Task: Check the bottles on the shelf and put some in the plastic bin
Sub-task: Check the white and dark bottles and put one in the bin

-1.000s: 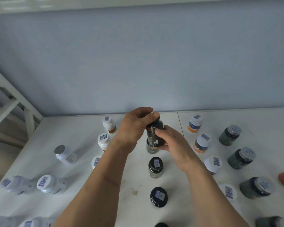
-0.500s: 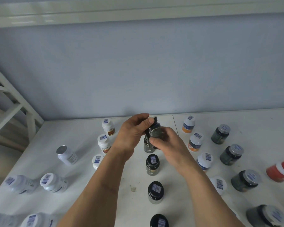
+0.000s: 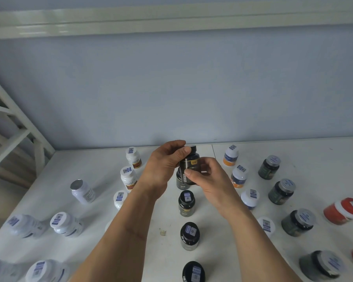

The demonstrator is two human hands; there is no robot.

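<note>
A black bottle [image 3: 190, 161] with a gold label is held upright above the white shelf [image 3: 102, 176], near its back wall. My left hand [image 3: 163, 161] grips it from the left, thumb near the cap. My right hand [image 3: 204, 176] pinches its lower front from the right. Behind it another dark bottle [image 3: 180, 183] stands on the shelf, mostly hidden. Three more black bottles [image 3: 186, 202] stand in a row toward me. No plastic bin is in view.
White bottles [image 3: 128, 177] stand left of the row, and several more lie at the far left [image 3: 66, 223]. On the right are white-capped bottles [image 3: 239, 176], dark green jars [image 3: 281, 191] and red jars [image 3: 343, 210]. A white shelf frame [image 3: 14, 127] rises at left.
The held bottle has been turned in my hands so its gold label faces me. Both hands stay on it. The view has tilted up slightly.
</note>
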